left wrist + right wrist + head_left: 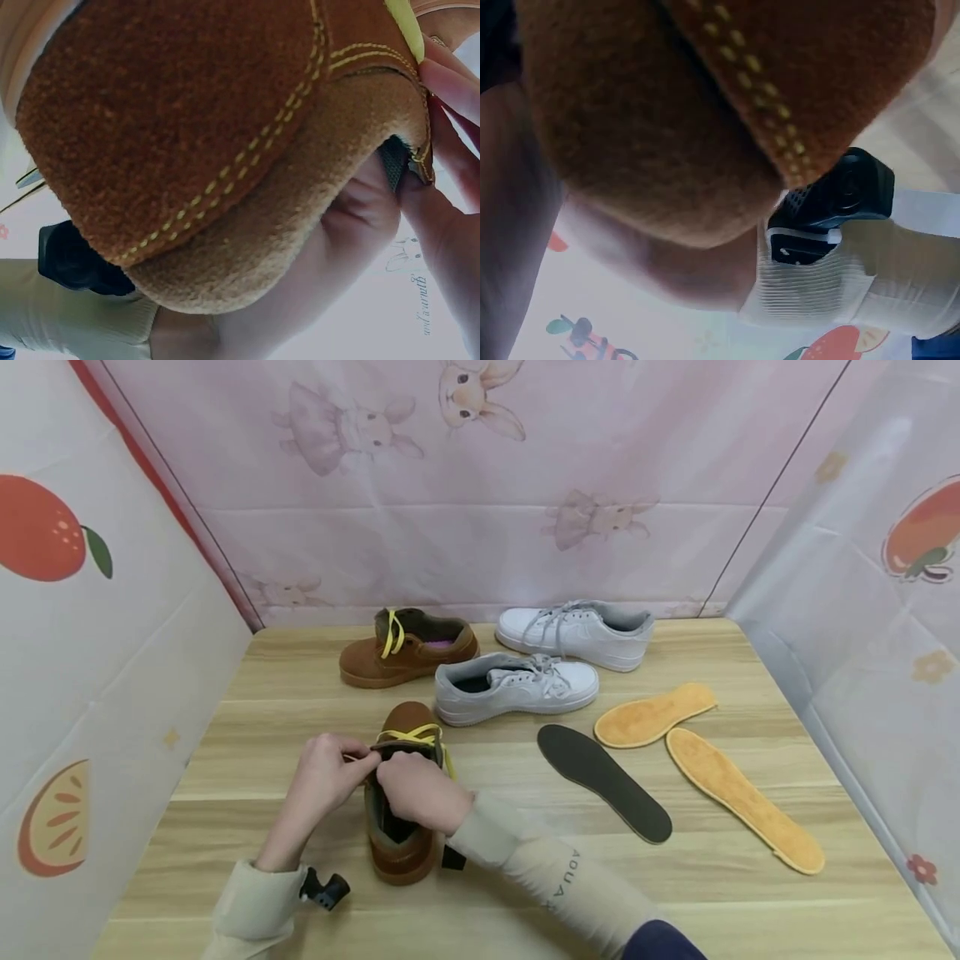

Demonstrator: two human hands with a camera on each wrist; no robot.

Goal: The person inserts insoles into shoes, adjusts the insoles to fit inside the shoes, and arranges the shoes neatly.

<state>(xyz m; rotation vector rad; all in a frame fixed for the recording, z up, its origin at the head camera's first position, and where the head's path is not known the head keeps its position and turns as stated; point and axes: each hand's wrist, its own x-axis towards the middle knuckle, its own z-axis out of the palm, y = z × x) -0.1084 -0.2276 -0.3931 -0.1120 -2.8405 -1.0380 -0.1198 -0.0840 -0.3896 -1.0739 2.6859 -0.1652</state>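
Note:
A brown suede shoe (403,867) with yellow laces (411,735) stands on the table, its toe pointing away from me. My left hand (324,775) is at its left side. In the left wrist view, thumb and fingers pinch the lace flap (424,154) at the edge of the opening. From the right, my right hand (422,792) reaches into the shoe's opening. The shoe hides its fingertips, so whether they hold anything cannot be seen. The right wrist view shows mostly the brown heel (645,127) close up.
Behind stands another brown shoe (375,658) with a purple insole (439,644) inside. Beside it are two white sneakers (517,697). To the right lie a dark insole (606,785) and two orange fuzzy insoles (742,795). Printed cloth walls (480,560) border the table.

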